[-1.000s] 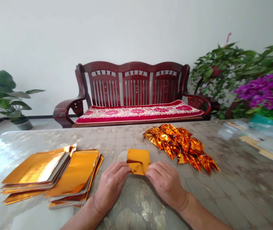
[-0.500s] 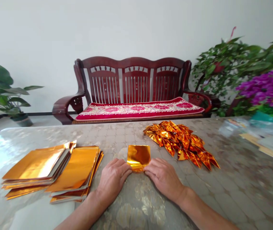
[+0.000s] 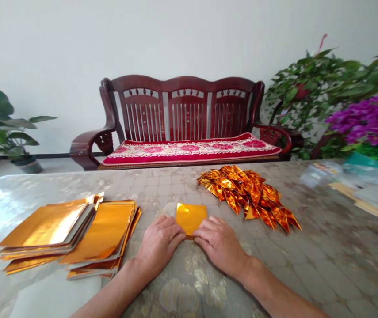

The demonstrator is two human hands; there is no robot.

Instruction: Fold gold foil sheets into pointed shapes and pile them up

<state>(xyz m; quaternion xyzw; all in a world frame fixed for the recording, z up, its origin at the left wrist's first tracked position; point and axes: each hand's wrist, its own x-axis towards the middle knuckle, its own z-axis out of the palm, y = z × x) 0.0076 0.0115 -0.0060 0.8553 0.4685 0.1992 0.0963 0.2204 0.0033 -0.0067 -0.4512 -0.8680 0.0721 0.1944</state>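
Pinching one gold square point(image 3: 191, 216) by its near edge on the table point(image 3: 162, 181), the left hand point(image 3: 161, 240) and right hand point(image 3: 219, 244) nearly meet; two sheet stacks point(image 3: 104, 229) lie left, one folded-foil heap point(image 3: 245, 194) right.

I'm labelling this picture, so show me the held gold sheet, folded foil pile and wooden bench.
Gold sheet point(image 3: 191, 217), head view: its visible face.
Folded foil pile point(image 3: 246, 192), head view: its middle.
Wooden bench point(image 3: 188, 120), head view: backrest's centre.
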